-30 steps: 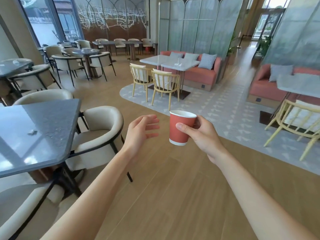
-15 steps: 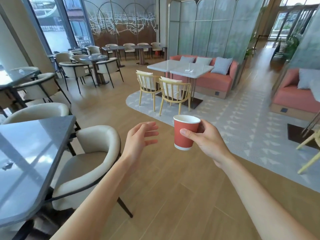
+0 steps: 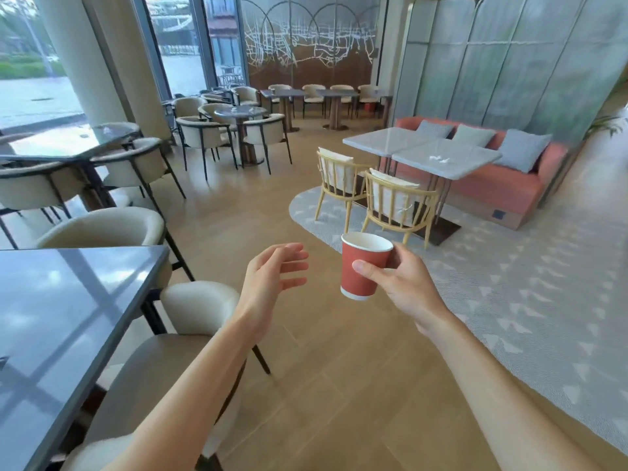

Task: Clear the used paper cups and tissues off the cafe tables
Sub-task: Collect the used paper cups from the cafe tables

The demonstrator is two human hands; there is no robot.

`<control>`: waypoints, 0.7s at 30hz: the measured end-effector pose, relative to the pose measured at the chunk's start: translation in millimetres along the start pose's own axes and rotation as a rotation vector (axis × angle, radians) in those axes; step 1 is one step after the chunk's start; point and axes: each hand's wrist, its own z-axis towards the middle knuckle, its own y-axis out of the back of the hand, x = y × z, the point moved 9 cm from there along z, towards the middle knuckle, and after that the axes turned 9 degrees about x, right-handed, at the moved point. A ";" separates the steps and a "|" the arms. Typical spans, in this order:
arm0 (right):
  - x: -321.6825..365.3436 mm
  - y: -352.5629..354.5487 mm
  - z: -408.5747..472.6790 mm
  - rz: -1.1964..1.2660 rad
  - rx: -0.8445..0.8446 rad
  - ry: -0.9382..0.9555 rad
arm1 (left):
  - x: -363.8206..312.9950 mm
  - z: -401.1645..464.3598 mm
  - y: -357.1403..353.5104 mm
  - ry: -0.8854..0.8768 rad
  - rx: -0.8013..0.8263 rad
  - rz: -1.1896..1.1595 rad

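My right hand (image 3: pixel 402 283) grips a red paper cup (image 3: pixel 362 266) with a white rim, upright, at chest height over the wooden floor. Its inside looks empty. To the left of the cup my left hand (image 3: pixel 272 280) hangs in the air with relaxed fingers and holds nothing. A crumpled white tissue (image 3: pixel 440 159) lies on the pale square table (image 3: pixel 475 164) in front of the coral sofa, well ahead of me. Small white bits, perhaps tissues, lie on the far round table (image 3: pixel 238 112).
A dark glossy table (image 3: pixel 68 317) stands close on my left with cream armchairs (image 3: pixel 200 304) around it. Two yellow wooden chairs (image 3: pixel 397 202) face the pale table on a grey rug (image 3: pixel 509 283). The coral sofa (image 3: pixel 509 185) backs onto a screen.
The view has swung left and moved forward, so the dark table slid left and nearer. Both hands keep their pose, with the cup still in my right hand.
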 end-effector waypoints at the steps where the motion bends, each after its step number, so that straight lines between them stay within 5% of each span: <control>1: -4.3 -3.0 21.9 -0.008 0.006 0.000 | 2.6 19.9 6.1 0.001 -0.011 -0.004; 21: 4.2 -102.3 496.1 -0.102 0.100 0.052 | -16.4 472.8 165.5 -0.024 -0.101 -0.115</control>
